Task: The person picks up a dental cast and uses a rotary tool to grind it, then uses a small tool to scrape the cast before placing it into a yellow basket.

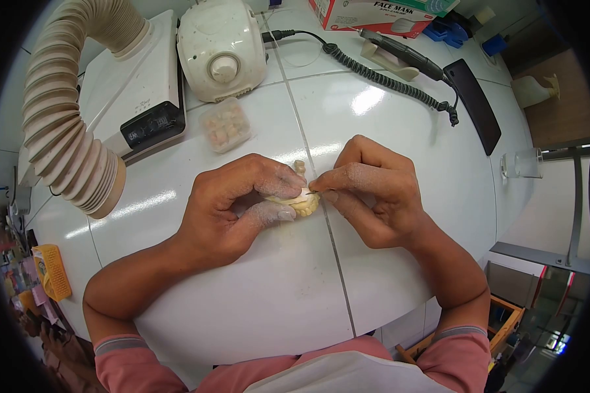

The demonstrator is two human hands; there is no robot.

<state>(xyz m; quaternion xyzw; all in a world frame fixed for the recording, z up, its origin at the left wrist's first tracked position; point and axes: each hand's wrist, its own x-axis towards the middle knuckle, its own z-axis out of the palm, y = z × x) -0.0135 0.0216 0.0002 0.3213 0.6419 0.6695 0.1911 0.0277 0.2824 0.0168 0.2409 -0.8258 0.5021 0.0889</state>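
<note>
My left hand [233, 196], dusted with white powder, grips a pale yellow dental cast [306, 206] between thumb and fingers. Tooth-like bumps show along the cast's near right side. My right hand [377, 190] is pinched close against the cast's upper right edge. Something small and dark shows at those fingertips, too small to name. Just behind the cast is a small beige tooth-like piece [299, 167]; whether it is joined to the cast cannot be made out.
A ribbed suction hose [52, 124] arches at the left. Behind my hands sit a lidded plastic box [225, 126] of small pieces and a white control unit [221, 52]. A corded handpiece [403, 54] rests on its stand, near a dark phone-like slab [473, 105] and a glass [523, 164].
</note>
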